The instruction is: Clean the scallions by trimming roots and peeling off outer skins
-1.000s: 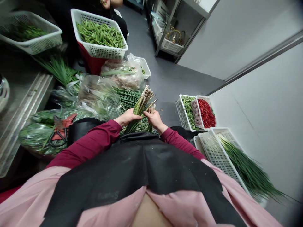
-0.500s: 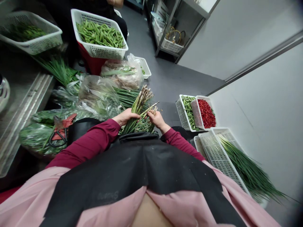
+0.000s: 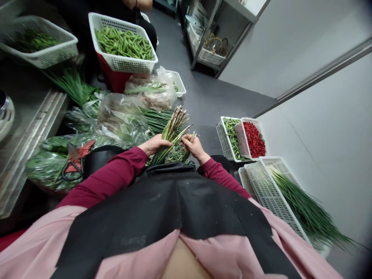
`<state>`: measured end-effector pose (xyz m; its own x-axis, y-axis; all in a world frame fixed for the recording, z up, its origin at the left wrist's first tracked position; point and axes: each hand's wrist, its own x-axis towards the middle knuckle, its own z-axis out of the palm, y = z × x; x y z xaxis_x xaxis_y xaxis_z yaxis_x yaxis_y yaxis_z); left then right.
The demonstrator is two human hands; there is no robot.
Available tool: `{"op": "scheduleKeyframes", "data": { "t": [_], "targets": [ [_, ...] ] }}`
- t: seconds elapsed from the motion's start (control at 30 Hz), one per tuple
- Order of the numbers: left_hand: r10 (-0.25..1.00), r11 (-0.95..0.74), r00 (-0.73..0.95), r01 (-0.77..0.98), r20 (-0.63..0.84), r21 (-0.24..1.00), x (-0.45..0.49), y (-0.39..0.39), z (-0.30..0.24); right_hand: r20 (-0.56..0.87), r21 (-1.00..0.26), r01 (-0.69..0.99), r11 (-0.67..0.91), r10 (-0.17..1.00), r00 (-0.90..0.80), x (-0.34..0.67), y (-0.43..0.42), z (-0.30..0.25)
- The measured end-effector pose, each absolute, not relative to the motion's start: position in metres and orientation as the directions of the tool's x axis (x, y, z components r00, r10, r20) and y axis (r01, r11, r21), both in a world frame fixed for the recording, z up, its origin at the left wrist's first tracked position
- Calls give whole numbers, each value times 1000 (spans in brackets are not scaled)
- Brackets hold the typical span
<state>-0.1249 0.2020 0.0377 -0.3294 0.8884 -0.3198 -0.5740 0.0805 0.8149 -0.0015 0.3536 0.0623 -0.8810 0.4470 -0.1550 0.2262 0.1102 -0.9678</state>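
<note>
My left hand (image 3: pixel 154 144) is closed around a bunch of green chives (image 3: pixel 171 130), root ends pointing up and away from me. My right hand (image 3: pixel 194 146) is closed on a few separate chive stalks (image 3: pixel 190 136) just right of the bunch, pinching them near their pale root ends. Both hands are over my lap, above a black apron (image 3: pixel 174 201). More loose chives (image 3: pixel 157 118) lie on the floor just beyond the bunch.
Clear plastic bags of greens (image 3: pixel 122 116) pile up at the left. White baskets hold green pods (image 3: pixel 123 40), red chillies (image 3: pixel 253 138) and trimmed chives (image 3: pixel 302 205). A metal shelf (image 3: pixel 209 42) stands at the back. Another person's arm (image 3: pixel 138 4) shows at top.
My right hand has pulled a few stalks slightly away from the bunch to the right. The left hand keeps its hold on the bunch, which barely moved.
</note>
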Motion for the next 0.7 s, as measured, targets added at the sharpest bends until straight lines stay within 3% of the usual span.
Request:
{"op": "scheduleKeyframes", "data": {
  "t": [0.07, 0.17, 0.23, 0.3, 0.47, 0.7],
  "targets": [
    [884, 101, -322, -574, -338, 812, -125, 201, 39, -133, -975, 213, 64, 597, -791, -3, 365, 59],
    [879, 115, -324, -565, -349, 817, -126, 199, 40, -148, -982, 179, -61, 836, -528, -4, 390, 58],
    [876, 120, -329, -562, -354, 818, -127, 199, 40, -199, -973, 195, -127, 886, -418, -4, 402, 60],
    [876, 128, -322, -562, -359, 817, -126, 199, 40, -247, -958, 251, -141, 849, -467, -3, 402, 62],
    [884, 142, -307, -543, -353, 828, -123, 201, 40, -308, -947, 298, -121, 607, -733, -6, 355, 58],
    [867, 109, -346, -570, -358, 814, -132, 200, 34, -331, -940, 309, -144, 605, -724, 1, 347, 58]
  ]
}}
